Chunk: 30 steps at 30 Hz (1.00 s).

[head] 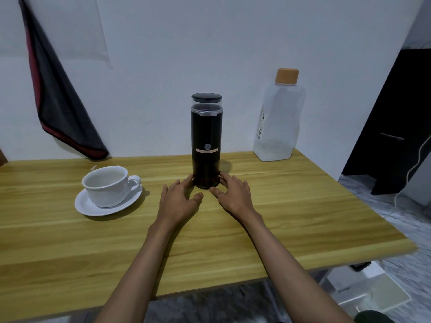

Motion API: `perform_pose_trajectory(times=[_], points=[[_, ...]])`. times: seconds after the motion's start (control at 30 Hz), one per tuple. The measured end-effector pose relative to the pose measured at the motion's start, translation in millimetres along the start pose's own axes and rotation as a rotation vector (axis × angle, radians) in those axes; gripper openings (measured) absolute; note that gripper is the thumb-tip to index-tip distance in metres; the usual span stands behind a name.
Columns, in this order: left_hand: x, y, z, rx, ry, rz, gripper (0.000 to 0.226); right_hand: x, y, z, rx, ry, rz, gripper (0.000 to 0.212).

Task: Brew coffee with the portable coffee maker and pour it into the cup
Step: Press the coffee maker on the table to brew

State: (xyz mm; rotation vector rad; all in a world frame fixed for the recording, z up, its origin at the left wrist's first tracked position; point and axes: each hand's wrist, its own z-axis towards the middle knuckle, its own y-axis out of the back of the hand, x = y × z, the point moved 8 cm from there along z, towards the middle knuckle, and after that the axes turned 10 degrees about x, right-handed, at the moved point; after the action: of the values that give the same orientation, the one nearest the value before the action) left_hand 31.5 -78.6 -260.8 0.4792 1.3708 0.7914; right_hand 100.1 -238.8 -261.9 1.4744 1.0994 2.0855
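While the coffee maker (pixel 206 141) stands upright on the table (pixel 303 206), the left hand (pixel 179 201) and right hand (pixel 234 194) flank its base, fingers spread, touching it without clasping. The cup (pixel 106 185) sits left on a saucer (pixel 93 209).

Dim, even, bluish light is washing over the wall (pixel 233 43), leaving it grey. It is seeming to come from the upper left: the coffee maker (pixel 206 141) and cup (pixel 106 185) are throwing soft shadows rightward onto the table (pixel 303 217). The wide lens is bowing the table's edges, and the floor (pixel 415 217) at right is smearing into blur.
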Motion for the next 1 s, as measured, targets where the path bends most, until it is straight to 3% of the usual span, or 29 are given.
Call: perform_pose_trajectory(times=[1.0], points=[[2.2, -2.1, 2.8, -0.003, -0.005, 0.009, 0.070, -0.6, 0.5, 0.3, 0.002, -0.006, 0.002, 0.056]])
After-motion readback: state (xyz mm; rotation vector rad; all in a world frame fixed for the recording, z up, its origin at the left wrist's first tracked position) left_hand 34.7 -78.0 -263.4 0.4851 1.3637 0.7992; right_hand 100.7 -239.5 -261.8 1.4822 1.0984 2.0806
